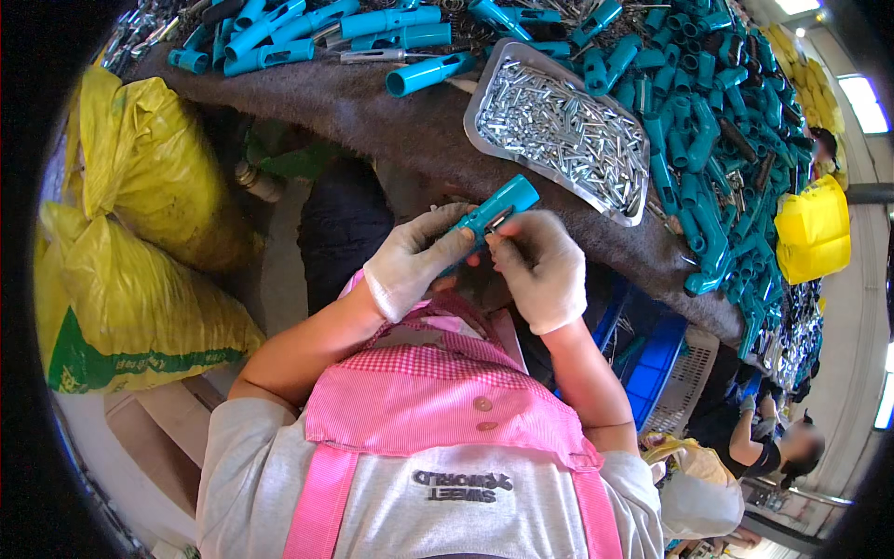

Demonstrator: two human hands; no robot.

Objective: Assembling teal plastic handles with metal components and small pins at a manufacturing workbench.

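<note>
The left hand (414,256) in a white glove is wrapping its grip around a teal plastic handle (492,211), holding it up just in front of the desk (391,121). The right hand (540,265), gloved too, is pinching at a small metal piece on the handle's side. A silver tray (484,140) full of shiny little metal pins (559,130) is sitting close behind. Yellow bags (140,233) are lying on the left.

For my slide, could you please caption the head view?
Gloved left hand and right hand hold a teal handle beside a tray.
</note>
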